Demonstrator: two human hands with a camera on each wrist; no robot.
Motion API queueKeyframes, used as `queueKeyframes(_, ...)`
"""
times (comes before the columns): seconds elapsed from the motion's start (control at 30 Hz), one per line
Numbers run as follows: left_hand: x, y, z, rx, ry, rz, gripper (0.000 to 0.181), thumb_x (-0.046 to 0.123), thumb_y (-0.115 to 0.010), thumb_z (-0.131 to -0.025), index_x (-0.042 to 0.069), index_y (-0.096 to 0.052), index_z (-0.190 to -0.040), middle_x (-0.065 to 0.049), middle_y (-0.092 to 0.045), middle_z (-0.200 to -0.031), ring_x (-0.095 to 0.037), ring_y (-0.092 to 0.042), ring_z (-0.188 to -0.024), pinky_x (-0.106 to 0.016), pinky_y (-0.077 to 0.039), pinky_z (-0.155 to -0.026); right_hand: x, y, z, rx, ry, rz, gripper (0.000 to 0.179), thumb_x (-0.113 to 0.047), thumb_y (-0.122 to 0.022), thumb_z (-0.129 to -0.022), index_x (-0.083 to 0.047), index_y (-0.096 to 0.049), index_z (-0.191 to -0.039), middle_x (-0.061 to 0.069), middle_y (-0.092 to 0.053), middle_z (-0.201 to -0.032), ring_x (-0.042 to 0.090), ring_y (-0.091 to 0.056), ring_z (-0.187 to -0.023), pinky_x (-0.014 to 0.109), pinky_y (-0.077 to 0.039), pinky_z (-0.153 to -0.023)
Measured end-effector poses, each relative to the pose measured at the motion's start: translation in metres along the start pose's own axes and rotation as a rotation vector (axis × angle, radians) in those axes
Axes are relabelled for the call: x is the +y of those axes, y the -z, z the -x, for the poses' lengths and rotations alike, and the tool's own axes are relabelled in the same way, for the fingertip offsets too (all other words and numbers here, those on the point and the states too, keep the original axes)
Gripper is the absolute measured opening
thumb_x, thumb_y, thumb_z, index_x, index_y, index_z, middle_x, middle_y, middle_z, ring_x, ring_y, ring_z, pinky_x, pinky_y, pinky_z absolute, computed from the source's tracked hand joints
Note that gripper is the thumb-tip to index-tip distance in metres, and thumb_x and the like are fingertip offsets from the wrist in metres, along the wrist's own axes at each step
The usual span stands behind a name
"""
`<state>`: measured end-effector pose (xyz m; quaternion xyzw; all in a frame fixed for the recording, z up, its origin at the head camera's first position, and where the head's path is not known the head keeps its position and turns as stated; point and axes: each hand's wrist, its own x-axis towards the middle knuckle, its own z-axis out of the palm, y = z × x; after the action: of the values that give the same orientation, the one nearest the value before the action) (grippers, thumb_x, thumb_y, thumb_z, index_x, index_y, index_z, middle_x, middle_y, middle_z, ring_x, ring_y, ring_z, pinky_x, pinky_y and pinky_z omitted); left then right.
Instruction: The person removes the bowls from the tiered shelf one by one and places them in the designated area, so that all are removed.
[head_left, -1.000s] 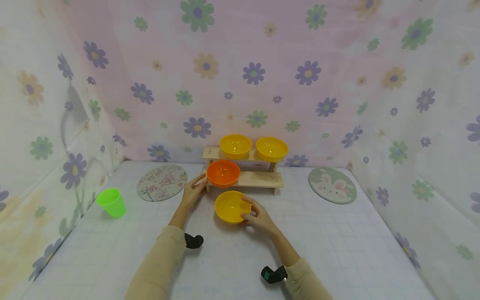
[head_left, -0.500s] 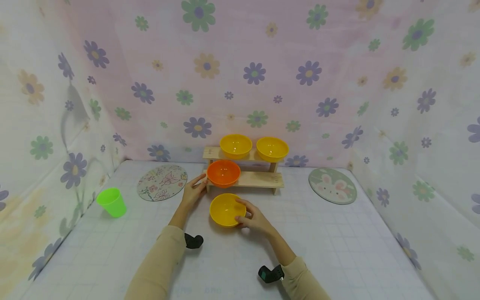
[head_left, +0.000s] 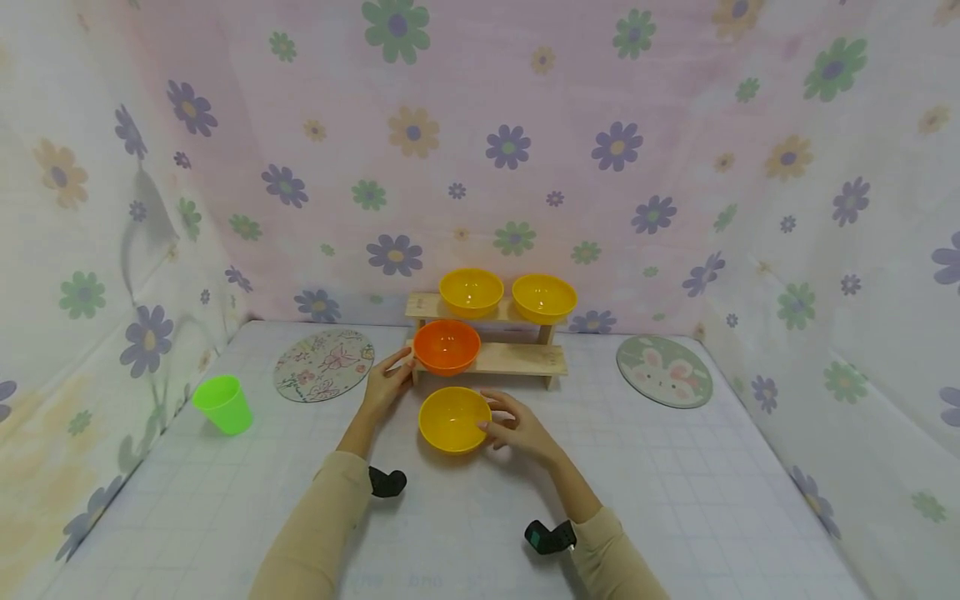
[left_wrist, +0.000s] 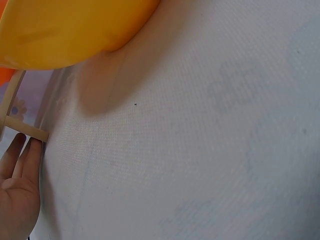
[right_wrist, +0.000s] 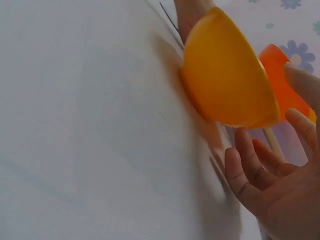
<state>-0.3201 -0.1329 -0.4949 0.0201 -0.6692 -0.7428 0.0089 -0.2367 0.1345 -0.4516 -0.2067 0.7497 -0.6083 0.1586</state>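
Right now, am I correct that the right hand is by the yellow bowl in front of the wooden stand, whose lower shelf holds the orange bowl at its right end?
Not quite: the orange bowl is at the left end of the lower shelf, not the right, as the head view shows. The right hand is by the yellow bowl in front of the wooden stand.

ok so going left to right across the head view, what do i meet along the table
Green cup → butterfly mat → left hand → near yellow bowl → right hand → rabbit mat
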Motion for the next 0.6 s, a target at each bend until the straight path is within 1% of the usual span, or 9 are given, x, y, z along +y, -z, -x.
queueKeyframes(0.1,0.000,0.001,0.000,-0.006,-0.011,-0.017,0.046,0.011,-0.055,-0.096,-0.003,-0.044,-0.138,-0.029,-0.047,-0.134,-0.037,-0.048,-0.122,-0.041,-0.048,-0.094,-0.004,0.007,-0.003,0.063,0.002,0.001,0.057,-0.006,-0.057,-0.092,0.001,-0.033,-0.143,0.036,-0.035,-0.138,0.038,-0.062,-0.094,0.060,-0.053,-0.079)
queueKeyframes(0.2,0.000,0.001,0.000,-0.007,-0.020,-0.033,0.046,0.012,-0.054,-0.096,-0.004,-0.043,-0.138,-0.030,-0.047,-0.133,-0.038,-0.048,-0.122,-0.041,-0.048,-0.094,-0.006,0.017,-0.010,0.134,0.024,0.007,0.058,-0.007,-0.058,-0.092,0.001,-0.032,-0.143,0.034,-0.036,-0.139,0.041,-0.060,-0.101,0.061,-0.051,-0.082)
queueKeyframes(0.27,0.000,0.001,0.000,-0.006,-0.021,-0.033,0.046,0.011,-0.054,-0.096,-0.004,-0.043,-0.138,-0.030,-0.047,-0.133,-0.038,-0.048,-0.122,-0.041,-0.047,-0.094,-0.004,0.024,-0.018,0.173,0.038,0.005,0.059,-0.009,-0.059,-0.092,-0.001,-0.033,-0.144,0.033,-0.037,-0.139,0.043,-0.057,-0.105,0.062,-0.050,-0.083)
queueKeyframes(0.33,0.000,0.000,0.000,-0.006,-0.020,-0.022,0.045,0.010,-0.054,-0.096,-0.003,-0.044,-0.137,-0.030,-0.047,-0.133,-0.038,-0.048,-0.122,-0.042,-0.047,-0.095,0.000,0.031,-0.027,0.206,0.048,0.005,0.059,-0.012,-0.060,-0.092,-0.006,-0.035,-0.144,0.031,-0.040,-0.139,0.043,-0.056,-0.109,0.060,-0.051,-0.084)
queueKeyframes(0.47,0.000,0.000,0.000,-0.008,-0.019,-0.009,0.045,0.009,-0.054,-0.096,-0.003,-0.044,-0.137,-0.030,-0.047,-0.132,-0.038,-0.047,-0.123,-0.043,-0.046,-0.096,0.007,0.040,-0.047,0.215,0.061,-0.015,0.057,-0.014,-0.059,-0.093,-0.012,-0.036,-0.145,0.029,-0.039,-0.139,0.038,-0.057,-0.109,0.054,-0.053,-0.084)
queueKeyframes(0.6,0.000,0.000,-0.001,-0.003,-0.022,-0.006,0.045,0.010,-0.055,-0.095,-0.003,-0.044,-0.137,-0.030,-0.048,-0.132,-0.038,-0.048,-0.122,-0.043,-0.047,-0.095,0.005,0.041,-0.063,0.202,0.079,-0.046,0.058,-0.013,-0.059,-0.093,-0.009,-0.033,-0.145,0.027,-0.040,-0.138,0.041,-0.060,-0.105,0.053,-0.053,-0.085)
